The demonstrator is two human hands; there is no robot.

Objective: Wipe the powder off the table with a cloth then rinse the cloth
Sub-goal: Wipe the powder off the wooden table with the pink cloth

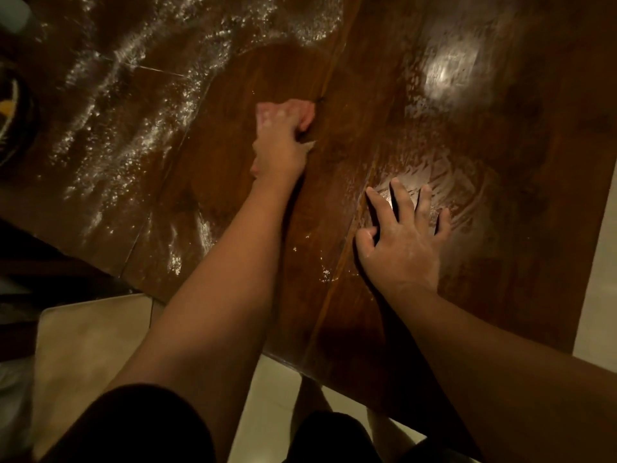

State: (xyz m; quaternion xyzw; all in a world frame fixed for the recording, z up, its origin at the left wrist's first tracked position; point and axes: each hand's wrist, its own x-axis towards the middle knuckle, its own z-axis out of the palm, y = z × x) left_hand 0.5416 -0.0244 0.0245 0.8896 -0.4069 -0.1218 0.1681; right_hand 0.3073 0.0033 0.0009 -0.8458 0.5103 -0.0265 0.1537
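Midway through wiping: gripping the pink cloth (302, 111) in the left hand (277, 148), pressing it down mid-worktop (541, 145); bracing with the right hand (402, 243) laid flat, fingers spread, holding nothing. Next, probably needing to sweep leftward into the thick powder (110, 128); rinsing afterwards.

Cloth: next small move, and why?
Probably sweep the cloth leftward into the powder. The left hand grips it on a clean dark patch of the table, while thick white streaks lie just to its left. The right hand rests flat, bracing.
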